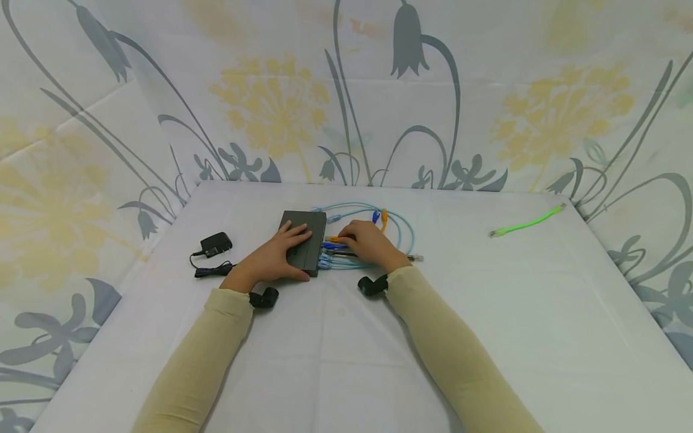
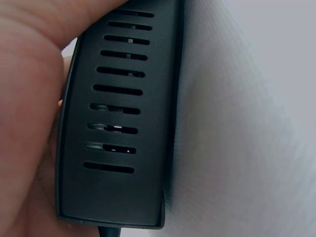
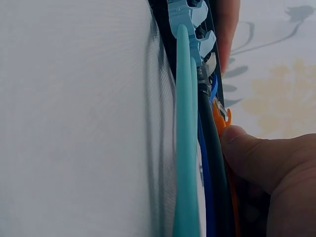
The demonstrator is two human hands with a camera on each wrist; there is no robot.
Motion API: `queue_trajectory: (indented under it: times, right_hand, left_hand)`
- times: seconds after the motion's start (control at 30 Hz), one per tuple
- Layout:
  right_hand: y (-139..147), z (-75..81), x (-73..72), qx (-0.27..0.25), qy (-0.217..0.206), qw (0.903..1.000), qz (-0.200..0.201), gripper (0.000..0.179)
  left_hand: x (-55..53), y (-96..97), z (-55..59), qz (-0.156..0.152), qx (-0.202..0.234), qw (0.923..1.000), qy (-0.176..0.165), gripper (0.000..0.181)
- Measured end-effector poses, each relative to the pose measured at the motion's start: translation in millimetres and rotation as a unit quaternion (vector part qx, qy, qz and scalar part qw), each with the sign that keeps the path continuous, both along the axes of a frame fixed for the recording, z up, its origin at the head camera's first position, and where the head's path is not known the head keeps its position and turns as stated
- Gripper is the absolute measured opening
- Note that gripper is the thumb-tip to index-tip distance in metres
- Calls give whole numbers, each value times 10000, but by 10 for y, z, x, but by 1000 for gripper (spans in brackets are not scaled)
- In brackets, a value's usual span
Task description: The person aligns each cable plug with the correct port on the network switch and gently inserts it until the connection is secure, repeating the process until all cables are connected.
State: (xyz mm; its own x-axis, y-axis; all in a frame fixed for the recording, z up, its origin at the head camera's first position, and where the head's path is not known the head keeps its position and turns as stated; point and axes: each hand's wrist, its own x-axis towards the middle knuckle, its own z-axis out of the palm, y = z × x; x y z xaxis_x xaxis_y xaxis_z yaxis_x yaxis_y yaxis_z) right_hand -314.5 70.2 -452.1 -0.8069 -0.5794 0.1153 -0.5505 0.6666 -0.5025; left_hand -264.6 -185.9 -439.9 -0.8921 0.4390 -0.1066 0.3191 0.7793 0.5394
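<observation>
A dark network switch lies on the table, vented along the near side seen in the left wrist view. My left hand holds it, fingers spread over the top and thumb along that near side. With thumb and fingers, my right hand pinches the orange network cable's plug at the switch's port side. How deep that plug sits cannot be told. Beside it, light-blue plugs, a black cable and a blue cable run from the same side.
A black power adapter with its bundled cord lies left of the switch. Light-blue cables loop behind my right hand. A short green cable lies at the far right. Patterned cloth rises behind the table.
</observation>
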Motion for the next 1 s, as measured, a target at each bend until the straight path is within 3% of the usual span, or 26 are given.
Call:
queue_trajectory:
  times: [1.0]
  right_hand:
    - [-35, 9, -2, -25, -39, 10000, 47, 25]
  left_hand:
    - [-3, -6, -3, -54, -19, 10000, 46, 102]
